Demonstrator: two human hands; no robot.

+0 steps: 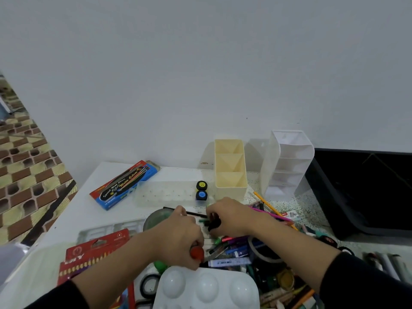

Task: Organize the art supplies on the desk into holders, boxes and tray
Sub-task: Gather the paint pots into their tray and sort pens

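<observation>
My left hand (178, 237) grips a red pot (197, 253) and my right hand (231, 217) pinches a black pot (214, 223) amid the bench (93, 219) clutter, probably gathering both for the tray (160, 192) holding the yellow pot (201, 185) and blue pot (201, 195).

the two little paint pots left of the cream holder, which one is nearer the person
The blue-topped pot. It sits in front of the yellow-topped pot, which stands farther back on the desk; both are just left of the cream holder.

One wide-angle view, from the person's head, facing forward and down over the desk (73, 210). It's close in, with the wall (200, 74) filling the upper half.
</observation>
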